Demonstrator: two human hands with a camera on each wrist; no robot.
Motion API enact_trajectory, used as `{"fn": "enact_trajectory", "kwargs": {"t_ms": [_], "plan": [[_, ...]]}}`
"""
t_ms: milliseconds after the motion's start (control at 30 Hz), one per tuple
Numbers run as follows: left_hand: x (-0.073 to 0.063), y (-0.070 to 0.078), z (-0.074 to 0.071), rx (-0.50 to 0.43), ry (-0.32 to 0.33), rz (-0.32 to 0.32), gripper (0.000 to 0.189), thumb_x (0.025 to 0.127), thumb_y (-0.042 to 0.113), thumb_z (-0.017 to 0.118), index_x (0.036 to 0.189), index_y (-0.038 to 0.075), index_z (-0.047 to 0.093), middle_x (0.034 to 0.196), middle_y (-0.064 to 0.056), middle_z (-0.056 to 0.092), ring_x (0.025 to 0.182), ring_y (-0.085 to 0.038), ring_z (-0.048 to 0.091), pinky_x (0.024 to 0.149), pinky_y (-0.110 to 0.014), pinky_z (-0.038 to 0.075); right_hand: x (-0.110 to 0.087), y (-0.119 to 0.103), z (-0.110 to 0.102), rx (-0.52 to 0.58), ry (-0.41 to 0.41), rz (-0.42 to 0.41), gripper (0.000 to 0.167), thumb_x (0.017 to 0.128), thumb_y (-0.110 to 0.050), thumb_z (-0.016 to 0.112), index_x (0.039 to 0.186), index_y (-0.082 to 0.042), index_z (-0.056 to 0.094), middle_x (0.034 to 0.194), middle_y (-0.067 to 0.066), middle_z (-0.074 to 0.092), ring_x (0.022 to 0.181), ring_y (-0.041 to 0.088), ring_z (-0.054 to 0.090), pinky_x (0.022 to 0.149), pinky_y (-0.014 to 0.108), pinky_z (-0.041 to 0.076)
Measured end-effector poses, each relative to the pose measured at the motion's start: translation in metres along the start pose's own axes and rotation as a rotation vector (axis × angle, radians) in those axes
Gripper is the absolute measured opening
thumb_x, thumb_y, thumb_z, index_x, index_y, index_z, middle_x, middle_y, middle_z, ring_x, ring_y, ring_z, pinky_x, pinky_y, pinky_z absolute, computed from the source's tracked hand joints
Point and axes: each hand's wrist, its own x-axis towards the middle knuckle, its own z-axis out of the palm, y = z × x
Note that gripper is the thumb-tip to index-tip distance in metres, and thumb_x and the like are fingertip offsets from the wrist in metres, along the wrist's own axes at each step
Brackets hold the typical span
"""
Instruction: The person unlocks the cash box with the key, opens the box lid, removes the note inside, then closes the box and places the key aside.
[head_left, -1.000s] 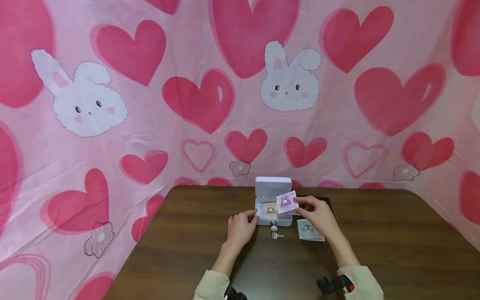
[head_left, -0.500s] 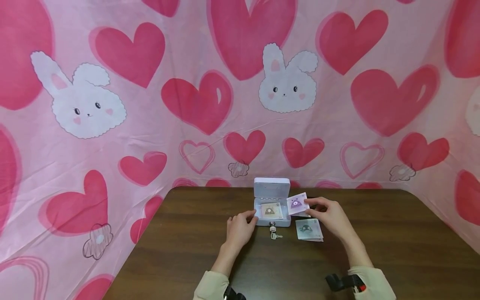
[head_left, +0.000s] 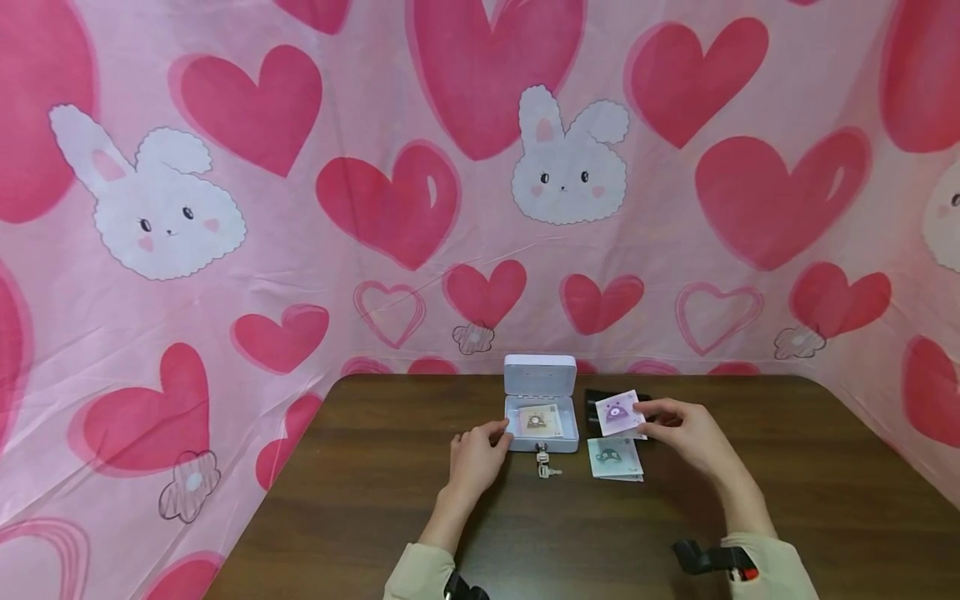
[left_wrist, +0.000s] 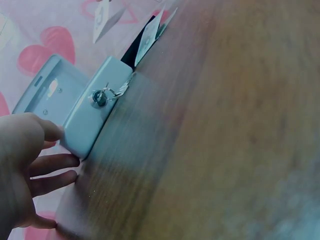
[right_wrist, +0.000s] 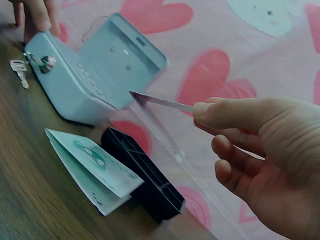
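My right hand (head_left: 686, 429) pinches a purple play banknote (head_left: 617, 414) between thumb and fingers, above a black compartment tray (right_wrist: 145, 172). Seen from the right wrist, the banknote is nearly edge-on. A small white cash box (head_left: 542, 446) stands with its lid raised, and a beige banknote (head_left: 542, 422) lies inside. Fingertips of my left hand (head_left: 477, 457) rest at the box's left front corner, the fingers fairly straight in the left wrist view. Keys (right_wrist: 20, 74) hang from the lock on the box's front.
A folded green banknote (head_left: 615, 457) lies on the brown wooden table (head_left: 375, 500), just in front of the black tray and right of the box. A pink cloth with hearts and rabbits hangs behind the table.
My right hand has carried the purple banknote rightward, from over the box to over the black tray. The beige banknote in the box now shows fully. My left hand has stayed at the box.
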Motion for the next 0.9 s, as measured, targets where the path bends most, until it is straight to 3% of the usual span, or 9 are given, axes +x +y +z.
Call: {"fn": "enact_trajectory", "kwargs": {"t_ms": [433, 700, 900], "plan": [[0.0, -0.001, -0.002, 0.012, 0.022, 0.018, 0.029, 0.094, 0.026, 0.068, 0.12, 0.015, 0.074, 0.115, -0.004, 0.075, 0.114, -0.027, 0.068, 0.109, -0.071, 0.024, -0.01, 0.021, -0.022, -0.033, -0.031, 0.024, 0.039, 0.091, -0.031, 0.072, 0.124, -0.01, 0.07, 0.109, 0.011, 0.071, 0.083, 0.011, 0.054, 0.07, 0.022, 0.048], [0.0, -0.001, 0.0, 0.004, 0.012, 0.007, 0.03, 0.095, 0.027, 0.067, 0.121, 0.015, 0.073, 0.117, -0.005, 0.074, 0.116, -0.027, 0.067, 0.11, -0.071, 0.023, -0.014, 0.034, -0.03, -0.061, -0.044, 0.041, 0.038, 0.089, -0.029, 0.073, 0.121, -0.008, 0.071, 0.094, 0.007, 0.065, 0.079, 0.009, 0.051, 0.066, 0.023, 0.045], [0.001, 0.0, -0.001, 0.012, 0.018, 0.024, 0.029, 0.094, 0.026, 0.067, 0.12, 0.015, 0.074, 0.116, -0.005, 0.074, 0.114, -0.028, 0.067, 0.109, -0.071, 0.024, -0.019, 0.045, -0.036, -0.069, -0.086, 0.043, 0.036, 0.089, -0.026, 0.073, 0.119, -0.007, 0.072, 0.097, 0.006, 0.066, 0.08, 0.007, 0.05, 0.067, 0.022, 0.045]]}}
